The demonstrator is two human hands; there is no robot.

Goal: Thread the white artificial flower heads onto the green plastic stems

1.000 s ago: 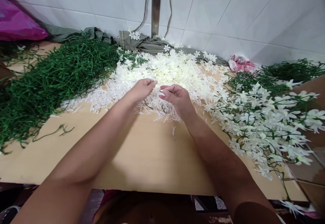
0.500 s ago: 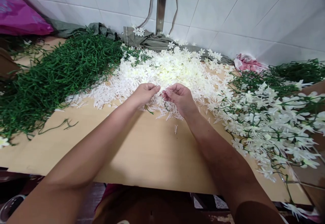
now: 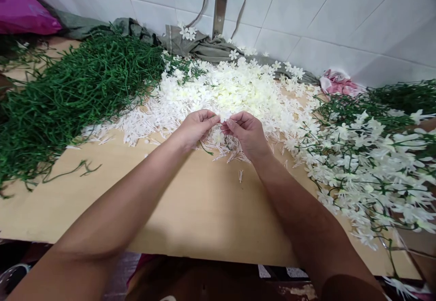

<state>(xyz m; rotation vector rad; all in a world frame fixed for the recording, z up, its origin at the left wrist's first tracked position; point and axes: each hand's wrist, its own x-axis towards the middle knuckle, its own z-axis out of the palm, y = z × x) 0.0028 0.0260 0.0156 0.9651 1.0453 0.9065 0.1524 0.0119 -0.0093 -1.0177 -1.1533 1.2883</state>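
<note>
My left hand is pinched on a thin green artificial stem, whose lower end hangs beneath the fingers. Almost touching it, my right hand pinches a small white artificial flower between thumb and forefinger. The fingertips hide where stem and flower meet. Just behind both hands lies a heap of loose white blossoms. Thin white stamen pieces spread along the heap's near side, and one small piece lies apart on the tan board.
A big pile of green stems covers the left. Flowered stems are heaped at the right, with more green stems behind. Grey-green cloth lies along the tiled wall. A pink bag stands at back left.
My hands have come closer together, and a white flower now shows between the fingertips. The camera view has shifted slightly.
</note>
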